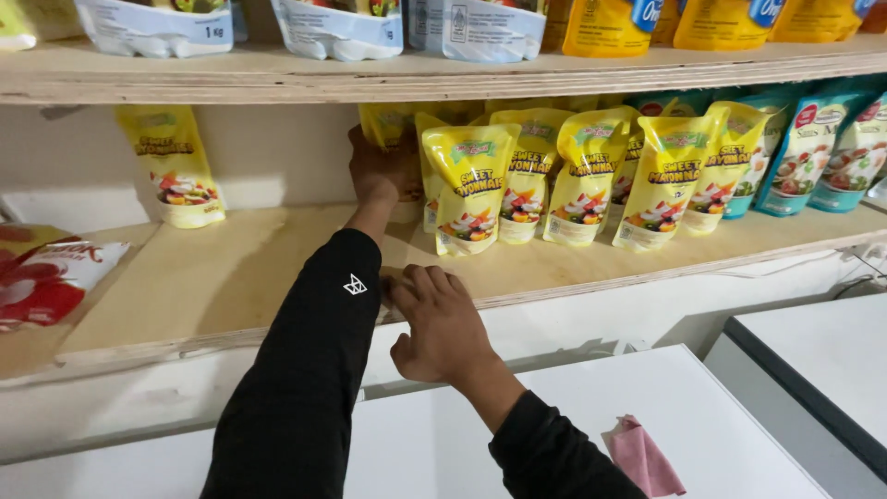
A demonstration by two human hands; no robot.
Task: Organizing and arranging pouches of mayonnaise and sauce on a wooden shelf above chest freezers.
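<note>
While right hand (442,319) rests on shelf (212,277), left hand (377,171) grips yellow pouch (393,129).

Yellow stand-up pouch (393,129), upright at the shelf's back, beside a row of matching yellow pouches (573,176).

Both arms wear long black sleeves of finely ribbed knit, ending at the wrists. Left sleeve (309,370) bears a small white triangular emblem below the left hand (377,171). Right hand (442,323) bare, no rings visible

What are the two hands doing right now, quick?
Left hand: closed on a yellow pouch at the back of the shelf.
Right hand: holding nothing, fingers resting on the shelf edge.
</note>
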